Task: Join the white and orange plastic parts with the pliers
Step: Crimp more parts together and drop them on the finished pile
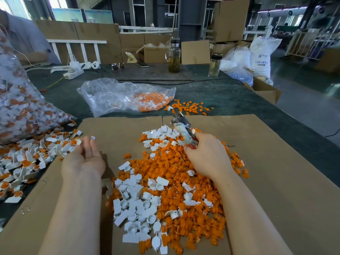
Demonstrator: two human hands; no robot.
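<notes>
A big heap of loose orange parts (184,183) mixed with white parts (136,205) lies on the cardboard sheet (266,172) in front of me. My right hand (206,155) grips the handles of the pliers (184,129), whose jaws point up and away over the heap. My left hand (84,155) hovers palm-up at the left edge of the cardboard, fingers relaxed and holding nothing. A small white piece (93,138) sits just past its fingertips. To the left lies a pile of joined white-and-orange pieces (27,159).
A full clear bag of joined pieces (22,111) stands at far left. A half-empty plastic bag (119,96) and scattered orange parts (189,106) lie beyond the cardboard. Bottles (173,56), a phone (142,64), a power strip (73,73) and boxes stand at the back. A person (24,37) sits at left.
</notes>
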